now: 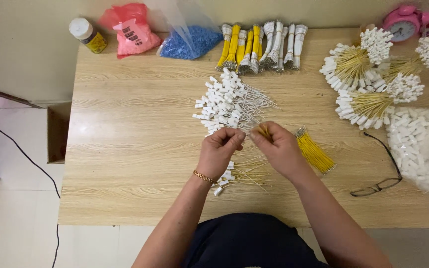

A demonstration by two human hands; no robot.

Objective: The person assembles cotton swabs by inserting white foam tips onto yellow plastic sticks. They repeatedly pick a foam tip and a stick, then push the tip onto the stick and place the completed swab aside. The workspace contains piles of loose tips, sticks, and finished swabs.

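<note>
Far left of both hands, at the back edge of the wooden table (125, 164), stands a small bottle (88, 35) with a white cap and yellow label; beside it lie a red plastic bag (131, 31) and a clear bag of blue pieces (190, 40).

Left hand (218, 150): fingers curled closed, tips pinched together at the top, thumb side toward the other hand. What sits between the tips is too small to tell. A gold bracelet (204, 176) circles the wrist. Just above these fingers, touching range, lies a fan of white connectors on thin wires (227, 101). Just below the hand lies a smaller scatter of finished wires with white plugs (234, 173).

Between the two hands: fingertips nearly meeting, close but a narrow gap visible.

Right hand (278, 146): fingers closed, gripping a few short yellow wires (263, 131) whose ends stick up out of the pinch toward the left fingertips. Just right of this hand lies a loose bundle of yellow wires (315, 152).

Well above both hands, a row of tied yellow and white wire bundles (261, 45). Farther right: sheaves of wires with white plugs (368, 79), black spectacles (381, 173), a clear bag of white connectors (423, 144), and a pink alarm clock (403, 22) at the back corner.
</note>
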